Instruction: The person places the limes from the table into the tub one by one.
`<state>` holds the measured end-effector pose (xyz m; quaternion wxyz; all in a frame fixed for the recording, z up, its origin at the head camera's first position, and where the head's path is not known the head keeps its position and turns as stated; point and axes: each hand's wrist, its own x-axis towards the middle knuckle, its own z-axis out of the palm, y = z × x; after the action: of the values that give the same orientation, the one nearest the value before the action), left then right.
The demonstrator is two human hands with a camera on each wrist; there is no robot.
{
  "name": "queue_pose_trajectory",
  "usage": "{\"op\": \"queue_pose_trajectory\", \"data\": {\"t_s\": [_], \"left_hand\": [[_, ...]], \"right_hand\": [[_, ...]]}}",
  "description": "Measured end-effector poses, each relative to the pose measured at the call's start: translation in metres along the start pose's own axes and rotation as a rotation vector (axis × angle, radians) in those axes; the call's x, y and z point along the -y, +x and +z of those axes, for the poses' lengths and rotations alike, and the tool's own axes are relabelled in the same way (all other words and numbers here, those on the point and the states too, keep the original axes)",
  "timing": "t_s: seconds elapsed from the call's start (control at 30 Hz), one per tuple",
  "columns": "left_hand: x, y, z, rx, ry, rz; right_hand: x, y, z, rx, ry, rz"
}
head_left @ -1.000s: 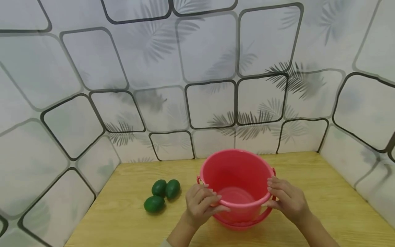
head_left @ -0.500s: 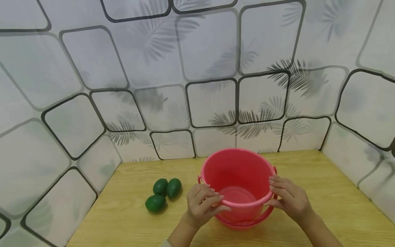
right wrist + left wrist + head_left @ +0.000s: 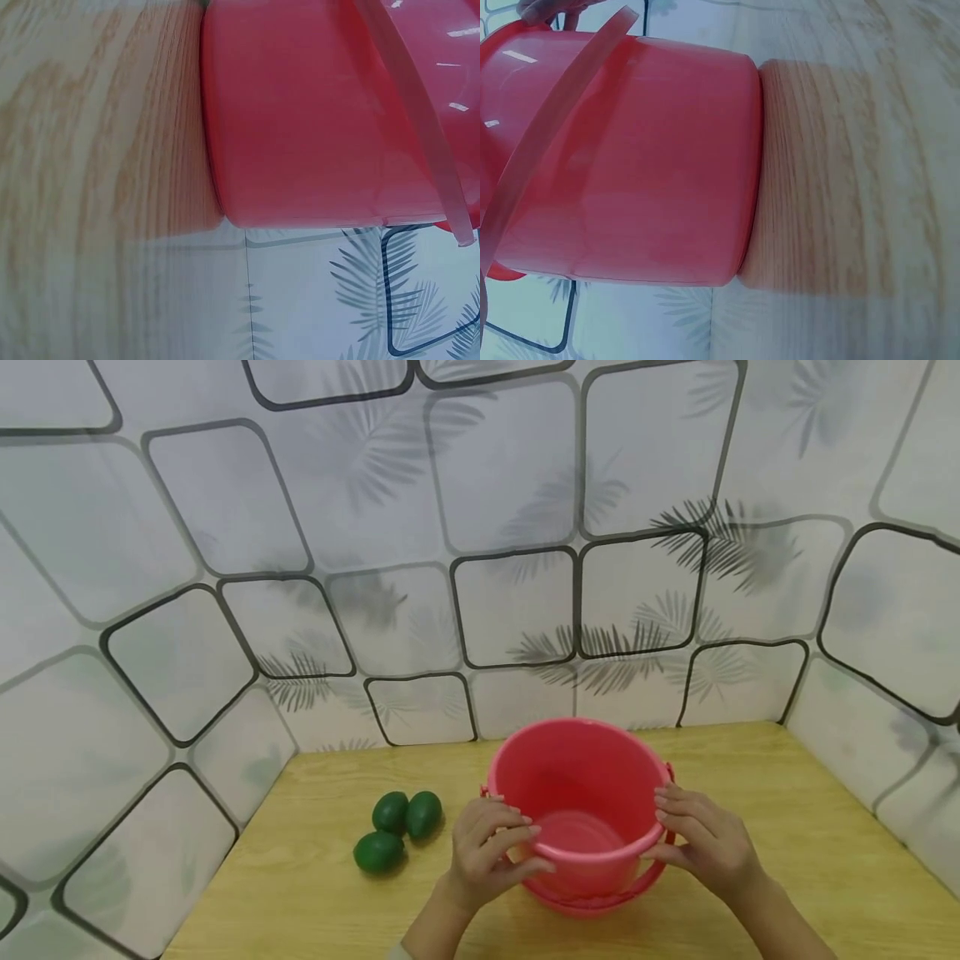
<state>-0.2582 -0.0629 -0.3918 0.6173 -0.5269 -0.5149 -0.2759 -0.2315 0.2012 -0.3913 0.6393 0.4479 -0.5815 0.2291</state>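
Red bucket (image 3: 577,764) stands upright on surface (image 3: 277,860), btwn the two hands; base looks seated. L hand (image 3: 483,852) pinches rim (image 3: 592,857) on its side, R hand (image 3: 708,843) pinches it opp.; both w/ fingers over the edge & thumb outside. Handle (image 3: 555,112) hangs on near side, below hands. 3 dk green oval fruits (image 3: 378,852) lie just left of L hand, untouched, apart from bucket. To steady it well, I'd say: equal pressure L & R, wrists level, so it doesn't tip; prob. mind thumbs vs handle too.
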Motion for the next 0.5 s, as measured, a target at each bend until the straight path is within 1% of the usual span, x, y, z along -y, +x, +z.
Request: {"op": "queue_pose_trajectory", "data": {"t_s": [0.1,0.17,0.3,0.4,0.5], "left_hand": [[0.002,-0.001,-0.001,0.003,0.004,-0.003],[0.003,-0.004,-0.002,0.010,0.007,-0.002],[0.003,-0.009,-0.003,0.035,-0.007,-0.026],[0.002,-0.007,-0.007,0.062,-0.021,-0.046],[0.002,-0.003,-0.011,0.101,-0.034,-0.057]], "right_hand": [[0.000,-0.002,-0.001,0.010,0.009,0.015],[0.000,-0.003,-0.001,0.013,0.016,0.022],[0.000,-0.001,-0.001,0.001,0.028,0.024],[0.000,0.001,0.001,-0.021,0.039,0.019],[0.000,0.003,0.002,-0.037,0.046,0.016]]}}
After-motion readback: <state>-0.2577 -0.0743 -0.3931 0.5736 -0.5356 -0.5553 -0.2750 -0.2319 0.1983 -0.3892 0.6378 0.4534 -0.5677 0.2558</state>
